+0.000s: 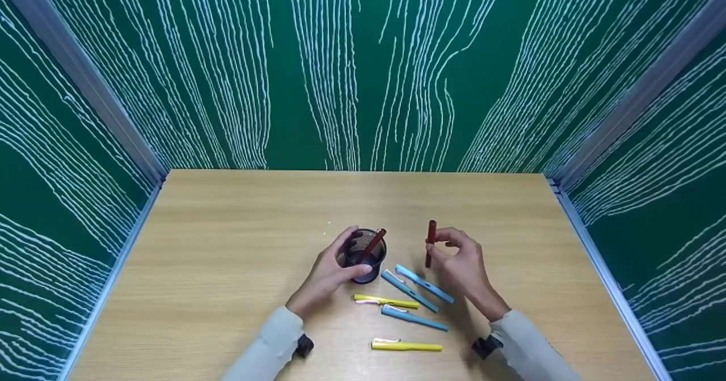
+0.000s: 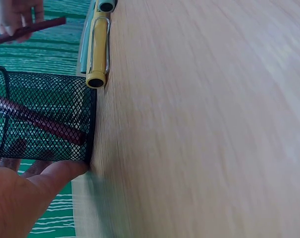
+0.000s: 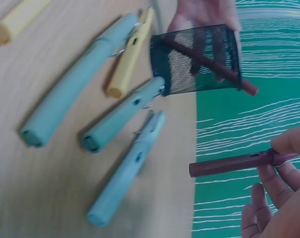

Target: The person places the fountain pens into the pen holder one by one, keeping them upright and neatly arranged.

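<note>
My left hand (image 1: 323,279) holds a black mesh pen cup (image 2: 46,94) upright on the table, thumb and fingers curled round its side. One dark red pen (image 1: 374,242) leans inside the cup, its end above the rim. To the right of the cup, my right hand (image 1: 466,263) pinches a second dark red pen (image 3: 229,164) between thumb and fingers. That pen is held nearly upright, apart from the cup and off the table. In the right wrist view, its lower end hangs free of the fingers.
Three blue pens (image 1: 424,283) lie between the cup and my right forearm. Beside them is a yellow pen (image 1: 391,301), and another yellow pen (image 1: 406,346) lies nearer the front. Green walls with white wavy lines (image 1: 323,86) enclose the wooden table (image 1: 227,228).
</note>
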Motion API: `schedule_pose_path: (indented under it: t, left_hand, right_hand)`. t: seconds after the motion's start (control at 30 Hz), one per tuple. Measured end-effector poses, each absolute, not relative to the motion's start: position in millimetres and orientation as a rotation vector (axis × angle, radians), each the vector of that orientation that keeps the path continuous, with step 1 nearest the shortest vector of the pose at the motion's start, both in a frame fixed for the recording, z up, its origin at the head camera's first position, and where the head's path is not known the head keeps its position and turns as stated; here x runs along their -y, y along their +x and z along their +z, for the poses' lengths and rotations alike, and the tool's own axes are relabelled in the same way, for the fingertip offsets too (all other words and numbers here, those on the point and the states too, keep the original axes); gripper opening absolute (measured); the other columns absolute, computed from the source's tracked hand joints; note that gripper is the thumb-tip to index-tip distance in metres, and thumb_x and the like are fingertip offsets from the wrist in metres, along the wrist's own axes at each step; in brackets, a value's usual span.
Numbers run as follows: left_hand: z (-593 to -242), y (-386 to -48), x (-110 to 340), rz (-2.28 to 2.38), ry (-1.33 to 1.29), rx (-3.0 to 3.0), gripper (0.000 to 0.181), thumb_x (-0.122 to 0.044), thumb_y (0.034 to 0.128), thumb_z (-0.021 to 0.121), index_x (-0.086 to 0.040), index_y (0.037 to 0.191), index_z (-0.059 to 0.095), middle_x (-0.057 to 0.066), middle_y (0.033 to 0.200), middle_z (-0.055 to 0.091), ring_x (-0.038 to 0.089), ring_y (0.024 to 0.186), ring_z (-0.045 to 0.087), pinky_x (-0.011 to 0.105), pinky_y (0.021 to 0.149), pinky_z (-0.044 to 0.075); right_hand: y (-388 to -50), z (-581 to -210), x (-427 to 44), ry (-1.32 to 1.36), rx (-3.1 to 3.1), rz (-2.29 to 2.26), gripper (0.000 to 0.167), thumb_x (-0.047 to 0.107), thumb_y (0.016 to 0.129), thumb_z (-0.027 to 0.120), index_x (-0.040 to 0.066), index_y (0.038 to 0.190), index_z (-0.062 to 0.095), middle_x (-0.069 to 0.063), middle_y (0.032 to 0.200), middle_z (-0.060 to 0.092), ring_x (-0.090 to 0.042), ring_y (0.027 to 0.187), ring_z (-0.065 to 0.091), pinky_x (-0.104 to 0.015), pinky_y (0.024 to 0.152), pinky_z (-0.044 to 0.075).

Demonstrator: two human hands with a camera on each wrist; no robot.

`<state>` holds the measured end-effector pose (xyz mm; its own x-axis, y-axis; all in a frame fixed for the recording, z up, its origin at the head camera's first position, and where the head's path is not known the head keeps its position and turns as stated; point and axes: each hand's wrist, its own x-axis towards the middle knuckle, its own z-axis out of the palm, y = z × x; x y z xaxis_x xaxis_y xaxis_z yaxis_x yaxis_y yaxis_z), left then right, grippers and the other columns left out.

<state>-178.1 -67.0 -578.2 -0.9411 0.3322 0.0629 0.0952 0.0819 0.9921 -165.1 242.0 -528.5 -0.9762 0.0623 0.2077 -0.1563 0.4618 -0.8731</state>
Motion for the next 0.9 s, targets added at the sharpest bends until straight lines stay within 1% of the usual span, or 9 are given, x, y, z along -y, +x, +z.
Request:
schedule_pose_path:
  t: [0.1, 0.2, 0.3, 0.37, 0.43, 0.47, 0.53, 0.7, 0.9]
  left_hand:
    - [-578.5, -177.4, 67.4, 1.960, 0.434, -2.177, 0.092, -0.025, 0.0927, 0.091, -0.020, 0.171, 0.042, 0.014, 0.165, 0.053, 0.035, 0.155, 0.047, 0.055, 0.132, 0.029]
    - [-578.3, -177.6, 67.6, 1.948, 0.439, -2.191, 0.092, -0.025, 0.0925, 0.091, -0.019, 0.170, 0.043, 0.014, 0.165, 0.053, 0.035, 0.155, 0.047, 0.055, 0.131, 0.030]
    - [-577.5, -177.8, 67.2, 1.933, 0.437, -2.206, 0.092, -0.026, 0.0920, 0.092, -0.018, 0.170, 0.043, 0.014, 0.164, 0.054, 0.034, 0.154, 0.048, 0.053, 0.131, 0.031]
    - [-577.4, -178.0, 66.9, 1.930, 0.431, -2.202, 0.093, -0.027, 0.0920, 0.092, -0.019, 0.170, 0.042, 0.013, 0.165, 0.053, 0.034, 0.155, 0.047, 0.053, 0.131, 0.031]
    - [-577.5, -178.0, 66.8, 1.936, 0.429, -2.195, 0.093, -0.027, 0.0919, 0.092, -0.018, 0.170, 0.042, 0.013, 0.165, 0.053, 0.034, 0.155, 0.047, 0.053, 0.131, 0.031]
    - [-577.8, -178.2, 66.9, 1.942, 0.428, -2.188, 0.093, -0.026, 0.0918, 0.092, -0.018, 0.170, 0.042, 0.013, 0.165, 0.053, 0.034, 0.155, 0.047, 0.053, 0.131, 0.031]
    - [-578.9, -178.6, 66.9, 1.955, 0.432, -2.178, 0.093, -0.025, 0.0922, 0.091, -0.016, 0.170, 0.042, 0.015, 0.165, 0.053, 0.036, 0.155, 0.047, 0.054, 0.131, 0.031]
    - [-580.3, -178.8, 66.7, 1.965, 0.432, -2.173, 0.091, -0.023, 0.0932, 0.090, -0.015, 0.170, 0.042, 0.018, 0.165, 0.052, 0.039, 0.155, 0.046, 0.057, 0.131, 0.029]
    - [-580.2, -179.0, 66.6, 1.958, 0.434, -2.173, 0.092, -0.023, 0.0932, 0.090, -0.017, 0.171, 0.041, 0.017, 0.166, 0.052, 0.038, 0.155, 0.046, 0.057, 0.131, 0.030]
  right_hand:
    - [-162.6, -520.5, -239.4, 0.093, 2.489, 1.505, 0.016, 0.001, 0.096, 0.083, 0.009, 0.110, 0.082, -0.007, 0.112, 0.079, -0.023, 0.108, 0.066, -0.040, 0.101, 0.047]
    - [-160.4, -512.9, -237.0, 0.117, 2.469, 1.507, 0.018, 0.000, 0.094, 0.085, 0.009, 0.109, 0.083, -0.006, 0.111, 0.080, -0.027, 0.108, 0.067, -0.037, 0.100, 0.048]
    - [-158.7, -506.5, -234.5, 0.143, 2.447, 1.520, 0.018, -0.001, 0.092, 0.086, 0.008, 0.108, 0.084, -0.005, 0.109, 0.080, -0.028, 0.108, 0.068, -0.039, 0.099, 0.050]
    - [-157.0, -502.8, -232.9, 0.152, 2.441, 1.526, 0.019, -0.002, 0.091, 0.087, 0.008, 0.107, 0.084, -0.004, 0.109, 0.080, -0.024, 0.106, 0.067, -0.040, 0.099, 0.051]
    - [-155.2, -499.4, -230.7, 0.169, 2.429, 1.537, 0.019, -0.002, 0.091, 0.087, 0.009, 0.107, 0.084, -0.004, 0.109, 0.080, -0.019, 0.106, 0.066, -0.039, 0.099, 0.051]
    - [-154.4, -497.7, -229.6, 0.178, 2.423, 1.541, 0.019, -0.002, 0.091, 0.087, 0.009, 0.106, 0.084, -0.004, 0.110, 0.080, -0.018, 0.106, 0.066, -0.036, 0.099, 0.051]
    - [-152.8, -494.7, -227.5, 0.197, 2.411, 1.546, 0.019, -0.002, 0.091, 0.087, 0.009, 0.106, 0.084, -0.004, 0.110, 0.080, -0.017, 0.106, 0.066, -0.035, 0.098, 0.052]
    - [-148.3, -487.8, -222.8, 0.213, 2.400, 1.579, 0.019, -0.001, 0.091, 0.088, 0.009, 0.108, 0.085, -0.004, 0.111, 0.079, -0.023, 0.109, 0.066, -0.040, 0.102, 0.051]
    - [-144.6, -483.6, -218.7, 0.216, 2.397, 1.596, 0.018, 0.002, 0.093, 0.088, 0.010, 0.110, 0.084, -0.004, 0.112, 0.078, -0.023, 0.110, 0.064, -0.037, 0.103, 0.047]
